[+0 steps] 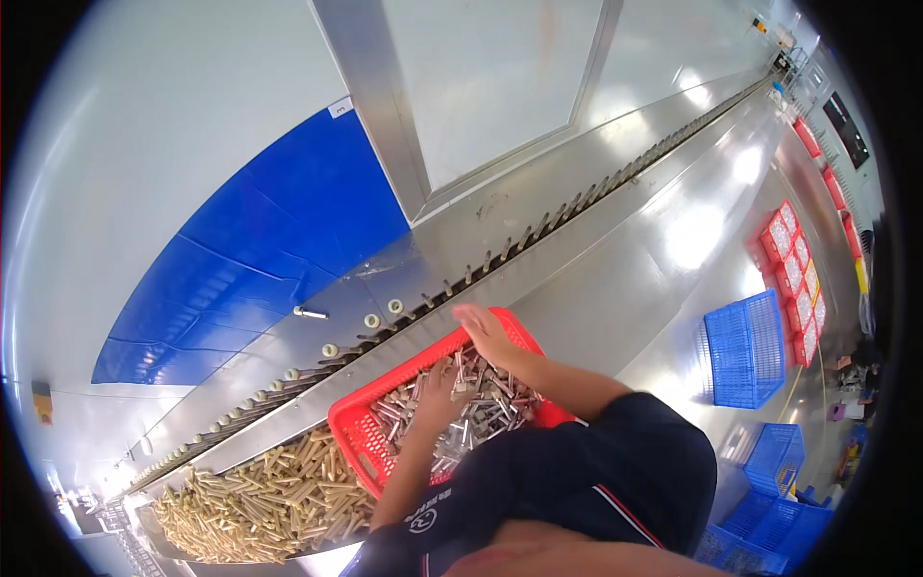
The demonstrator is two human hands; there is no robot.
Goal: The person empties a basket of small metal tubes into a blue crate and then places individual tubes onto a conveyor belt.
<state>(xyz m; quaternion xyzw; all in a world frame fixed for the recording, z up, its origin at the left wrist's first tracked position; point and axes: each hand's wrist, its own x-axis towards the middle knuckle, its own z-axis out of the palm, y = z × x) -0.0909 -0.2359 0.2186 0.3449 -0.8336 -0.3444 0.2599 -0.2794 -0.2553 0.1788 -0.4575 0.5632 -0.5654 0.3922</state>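
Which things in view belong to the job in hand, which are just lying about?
Apparently in use:
red perforated basket, left fingers inside
small metal parts in it
row of metal pins, right fingers nearby

Untouched, perhaps just lying about:
blue plastic baskets
red crates on the right
gold-coloured rods, role unclear

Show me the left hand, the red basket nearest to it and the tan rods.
Left hand (438, 400), head view: back of hand.
Red basket (360, 430), head view: inner left wall.
Tan rods (274, 492), head view: middle of the pile.

Pins (468, 274) stand beyond the basket (358, 431); its right is open.
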